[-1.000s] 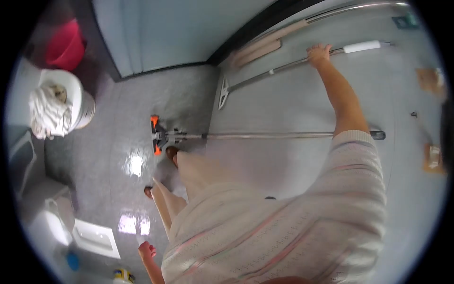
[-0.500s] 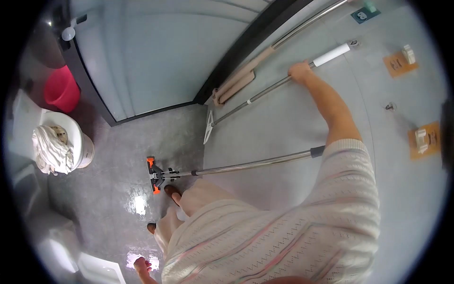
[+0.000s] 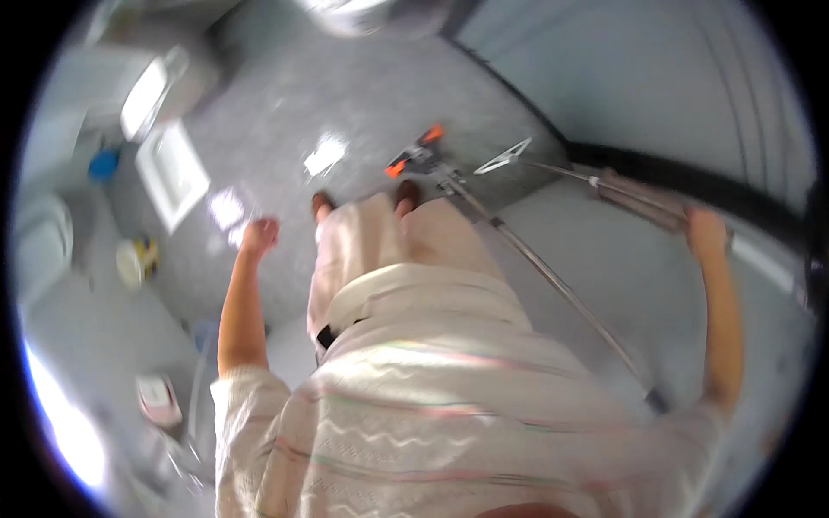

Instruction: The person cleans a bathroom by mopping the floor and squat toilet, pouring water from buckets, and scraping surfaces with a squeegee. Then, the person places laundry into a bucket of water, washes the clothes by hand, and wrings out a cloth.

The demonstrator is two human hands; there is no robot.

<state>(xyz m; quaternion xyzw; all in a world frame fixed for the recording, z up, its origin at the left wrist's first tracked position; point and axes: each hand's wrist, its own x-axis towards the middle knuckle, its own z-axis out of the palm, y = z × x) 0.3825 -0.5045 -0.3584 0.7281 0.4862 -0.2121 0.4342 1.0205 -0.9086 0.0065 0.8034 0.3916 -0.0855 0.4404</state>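
On the right, my right hand (image 3: 707,233) is closed round a slim metal pole (image 3: 553,170) just below its white grip (image 3: 764,263). A flat white triangular head (image 3: 503,156) is at the pole's lower end. My left hand (image 3: 260,236) hangs at my left side with its fingers curled, and nothing shows in it. A sponge mop with an orange and grey head (image 3: 417,154) rests on the floor by my feet. Its steel pole (image 3: 557,285) leans to the right, touched by neither hand.
Beside the dark frame of the glass partition (image 3: 673,192) stands a brownish pole-like tool (image 3: 635,200). A white squat toilet (image 3: 173,175) is set in the wet grey floor (image 3: 268,112). A yellow-and-white container (image 3: 137,262) and a blue round object (image 3: 104,164) lie left.
My view has swung, bringing the squat toilet and the left wall into sight. My right hand keeps hold of the pole. The left hand stays curled at my side.
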